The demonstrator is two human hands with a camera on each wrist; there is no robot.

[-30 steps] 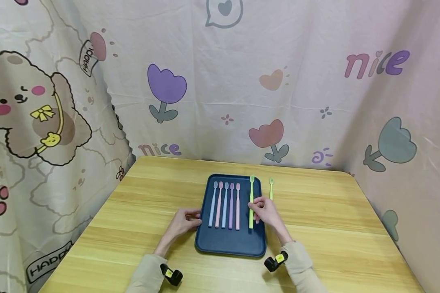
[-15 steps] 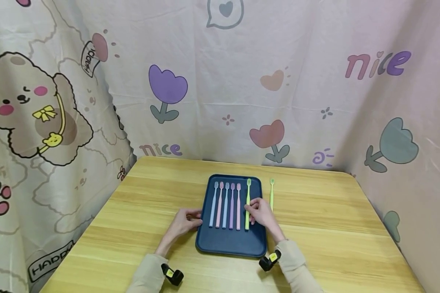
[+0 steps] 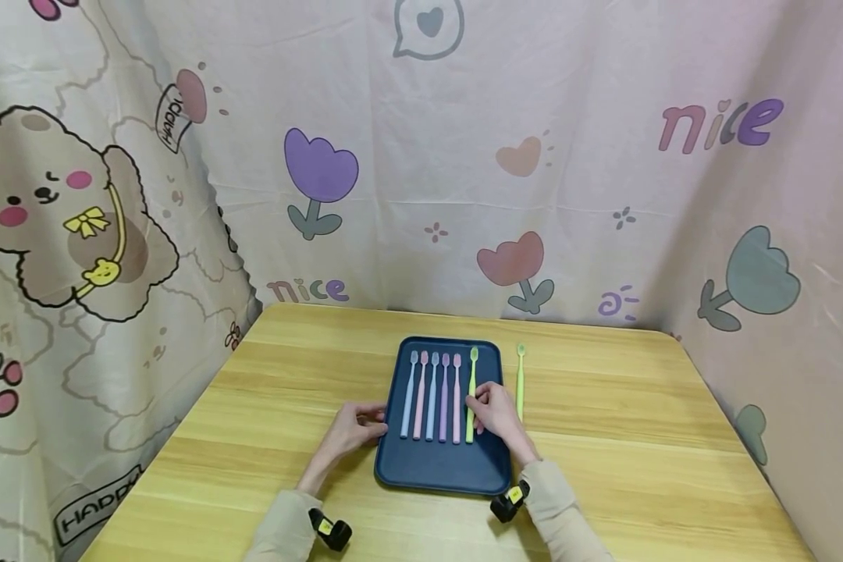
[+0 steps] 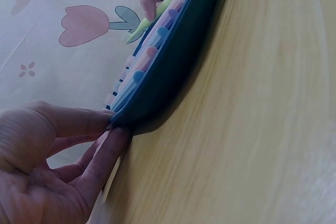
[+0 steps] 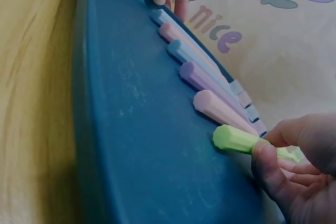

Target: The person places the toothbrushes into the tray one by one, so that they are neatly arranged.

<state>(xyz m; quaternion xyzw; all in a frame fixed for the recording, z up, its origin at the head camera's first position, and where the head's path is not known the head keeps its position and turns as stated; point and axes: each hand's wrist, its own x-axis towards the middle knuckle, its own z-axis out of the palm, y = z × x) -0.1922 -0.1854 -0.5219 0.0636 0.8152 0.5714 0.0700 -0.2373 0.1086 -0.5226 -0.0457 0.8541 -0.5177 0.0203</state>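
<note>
A dark blue tray (image 3: pixel 442 470) bears a row of toothbrushes lying side by side, heads toward the far end: blue (image 3: pixel 407 398), pink, blue, purple (image 3: pixel 443 402) and pink (image 3: pixel 457 402). Between thumb and fingers, my right hand (image 3: pixel 497 410) pinches a yellow-green toothbrush (image 5: pixel 235 139) by its handle, parallel to the row and just right of the last pink one. Its handle end shows low over the tray in the right wrist view. At the tray's left edge, my left hand (image 3: pixel 351 428) grips the rim; its thumb and fingers (image 4: pixel 107 156) meet there in the left wrist view.
A second yellow-green toothbrush (image 3: pixel 521 375) lies on the wooden table (image 3: pixel 604 437) right of the tray, its lower end hidden behind my right hand. A printed curtain (image 3: pixel 421 172) hangs behind the table and along both sides.
My right hand has carried the yellow-green toothbrush leftward across the tray, nearer the last pink one, and slightly toward me. The left hand stays at the rim.
</note>
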